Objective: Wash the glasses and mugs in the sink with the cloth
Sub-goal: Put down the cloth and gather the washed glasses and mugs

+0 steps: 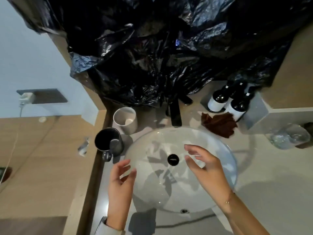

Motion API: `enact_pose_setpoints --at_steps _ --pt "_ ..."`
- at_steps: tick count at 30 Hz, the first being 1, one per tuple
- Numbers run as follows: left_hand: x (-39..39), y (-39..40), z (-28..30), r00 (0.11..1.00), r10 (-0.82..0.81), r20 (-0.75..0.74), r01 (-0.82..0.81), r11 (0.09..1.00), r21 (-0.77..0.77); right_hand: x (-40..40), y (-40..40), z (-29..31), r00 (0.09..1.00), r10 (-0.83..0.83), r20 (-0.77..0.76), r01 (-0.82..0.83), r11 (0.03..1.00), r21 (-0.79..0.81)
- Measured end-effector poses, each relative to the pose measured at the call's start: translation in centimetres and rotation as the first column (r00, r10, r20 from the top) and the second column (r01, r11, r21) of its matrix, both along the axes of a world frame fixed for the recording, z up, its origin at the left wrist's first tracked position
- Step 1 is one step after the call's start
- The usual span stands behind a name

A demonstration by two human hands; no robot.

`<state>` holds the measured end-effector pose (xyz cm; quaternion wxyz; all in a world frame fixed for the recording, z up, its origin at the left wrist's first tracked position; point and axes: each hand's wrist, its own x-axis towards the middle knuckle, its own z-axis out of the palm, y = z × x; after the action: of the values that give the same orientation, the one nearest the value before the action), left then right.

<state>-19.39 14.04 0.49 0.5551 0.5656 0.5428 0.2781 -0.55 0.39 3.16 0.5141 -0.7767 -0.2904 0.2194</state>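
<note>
A round white sink [211, 197] with a black drain plug [173, 159] fills the middle. Over its left rim hovers my left hand [120, 182], fingers loosely spread and holding nothing. My right hand [205, 168] hangs over the basin's right half, fingers relaxed and empty. A dark metal mug [109, 141] stands on the counter left of the sink, with a beige mug [125, 119] behind it. A brown cloth [219, 124] lies crumpled at the back right of the basin. Clear glasses [289, 136] stand at the far right.
A black tap [175, 112] reaches over the sink's back edge. Dark bottles with white labels [218, 100] stand on a grey tray behind the cloth. Black plastic sheeting [152, 48] covers the wall above. The counter's left edge drops to a wooden floor.
</note>
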Motion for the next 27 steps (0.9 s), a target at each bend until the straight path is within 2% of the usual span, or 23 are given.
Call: enact_pose_setpoints --at_steps 4,8,12,16,18,20,24,25,27 --pt "-2.8 5.3 -0.3 0.988 0.15 -0.022 -0.149 0.988 0.036 -2.5 5.2 -0.7 0.992 0.061 -0.11 -0.07 0.994 -0.083" --pt "-3.4 8.8 -0.7 0.997 0.026 -0.067 -0.026 1.0 0.007 -2.8 9.7 -1.9 0.99 0.125 -0.062 -0.132 0.982 -0.137" --pt "-3.9 10.2 -3.2 0.975 -0.143 -0.173 0.145 0.989 -0.003 -1.0 14.6 -3.3 0.961 0.273 0.049 -0.262 0.952 -0.159" --pt "-3.6 10.4 -3.3 0.985 -0.168 -0.027 0.167 0.986 -0.025 0.3 19.6 -5.4 0.942 0.332 0.052 -0.317 0.93 -0.185" --pt "-3.4 10.6 -3.4 0.99 -0.133 0.045 0.135 0.99 -0.043 0.3 21.1 -6.4 0.907 0.387 0.168 -0.358 0.917 -0.175" --pt "-3.4 10.7 -3.7 0.992 -0.059 0.108 0.067 0.995 -0.071 0.0 21.8 -7.4 0.869 0.386 0.312 -0.337 0.92 -0.198" --pt "-3.3 10.6 -4.0 0.986 0.02 0.166 -0.013 0.999 -0.047 -1.7 21.8 -7.7 0.798 0.22 0.561 -0.136 0.973 -0.188" --pt "-3.4 10.6 -4.1 0.985 0.028 0.173 -0.021 0.999 -0.04 -2.2 21.7 -7.6 0.807 0.205 0.554 -0.107 0.973 -0.205" --pt "-3.5 10.5 -4.1 0.982 0.046 0.184 -0.038 0.998 -0.048 -3.1 21.7 -7.3 0.882 0.188 0.432 -0.093 0.968 -0.231"
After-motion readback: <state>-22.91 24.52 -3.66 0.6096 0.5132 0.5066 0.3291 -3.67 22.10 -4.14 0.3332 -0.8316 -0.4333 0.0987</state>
